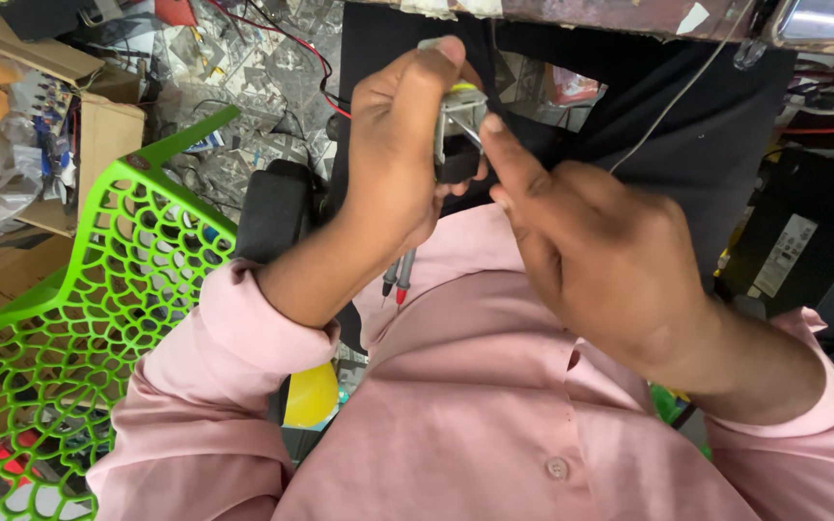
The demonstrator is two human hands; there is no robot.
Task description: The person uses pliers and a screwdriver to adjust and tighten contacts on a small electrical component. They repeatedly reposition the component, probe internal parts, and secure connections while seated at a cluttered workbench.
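Note:
My left hand is closed around a small grey and black device with a metal bracket, held up in front of my chest. Below that fist two probe tips, one black and one red, stick out downward. My right hand reaches in from the right, and its index fingertip touches the metal bracket of the device. Both arms wear pink sleeves, and my pink shirt fills the lower part of the view.
A bright green lattice plastic chair stands at the left. Cardboard boxes and plastic bags pile up at the far left. Red and black wires run over a patterned floor. A black cloth hangs under a worn bench edge at the top.

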